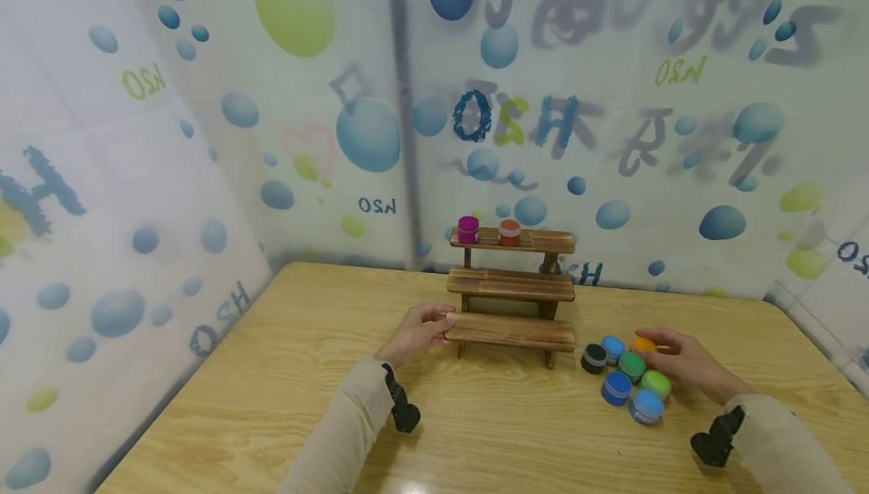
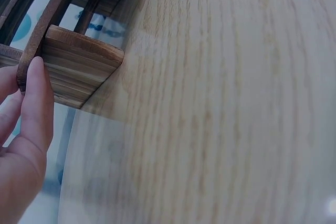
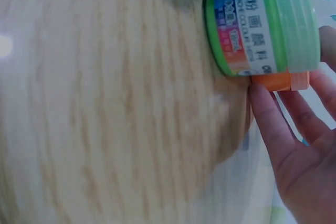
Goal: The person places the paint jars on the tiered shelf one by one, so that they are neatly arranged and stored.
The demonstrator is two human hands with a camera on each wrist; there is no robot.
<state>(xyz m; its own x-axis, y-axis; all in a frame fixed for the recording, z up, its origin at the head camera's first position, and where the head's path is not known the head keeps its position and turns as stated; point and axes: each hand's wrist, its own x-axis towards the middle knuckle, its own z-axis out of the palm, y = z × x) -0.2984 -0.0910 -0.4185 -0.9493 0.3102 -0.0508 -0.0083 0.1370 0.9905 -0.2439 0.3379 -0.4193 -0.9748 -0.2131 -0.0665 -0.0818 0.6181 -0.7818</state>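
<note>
At the near side of the wood-grained bench point(image 1: 489, 434), two beige sleeves point(image 1: 339, 422) reach in, a black wrist camera point(image 1: 406, 412) at each cuff. Past them, right of the rack, stands a cluster of paint jars: a light blue jar point(image 1: 646, 407) nearest, then a dark blue jar point(image 1: 616, 388) and a lime-green jar point(image 1: 656, 384) whose label reads gouache colour, then a green jar point(image 1: 632, 367), a black jar point(image 1: 594, 358) and a sky-blue jar point(image 1: 612, 348). At the cluster's far right, the right grip point(image 1: 692, 366) pinches an orange jar point(image 1: 643, 345), which stands on the bench, partly behind the lime-green one in the right wrist view. The left grip point(image 1: 416, 332) pinches the left end of the lowest board point(image 1: 516, 331) of a three-tier wooden rack point(image 1: 511, 283). On its top board point(image 1: 553, 242), a magenta jar point(image 1: 468, 231) stands left of an orange-red jar point(image 1: 509, 233), apart from it. Behind hangs a pale curtain point(image 1: 305, 124) printed with blue and green bubbles.
</note>
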